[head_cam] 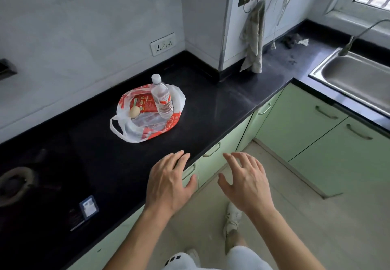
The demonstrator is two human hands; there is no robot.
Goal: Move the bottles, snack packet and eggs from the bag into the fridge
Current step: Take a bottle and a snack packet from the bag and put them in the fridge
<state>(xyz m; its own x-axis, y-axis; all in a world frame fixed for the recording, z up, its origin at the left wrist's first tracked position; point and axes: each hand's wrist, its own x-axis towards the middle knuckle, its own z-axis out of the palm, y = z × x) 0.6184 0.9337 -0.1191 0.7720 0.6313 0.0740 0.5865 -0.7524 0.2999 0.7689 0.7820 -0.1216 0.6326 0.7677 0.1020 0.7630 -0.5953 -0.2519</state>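
A white and red plastic bag [135, 130] lies open on the black countertop [211, 109]. In it stand a clear water bottle [162, 96] with a white cap, a red snack packet [144, 103] and one pale egg [134, 112]. A second clear bottle seems to lie flat in the bag's front. My left hand [168, 183] hovers over the counter's front edge, fingers spread, holding nothing. My right hand [247, 183] is beside it over the floor, also spread and holding nothing. Both hands are well short of the bag. No fridge is in view.
A gas hob [16, 183] is at the left of the counter. Green cabinets [295, 119] run below. A steel sink [354, 77] with a tap sits at right. A towel [253, 41] hangs on a hook. A wall socket [162, 43] is behind the bag.
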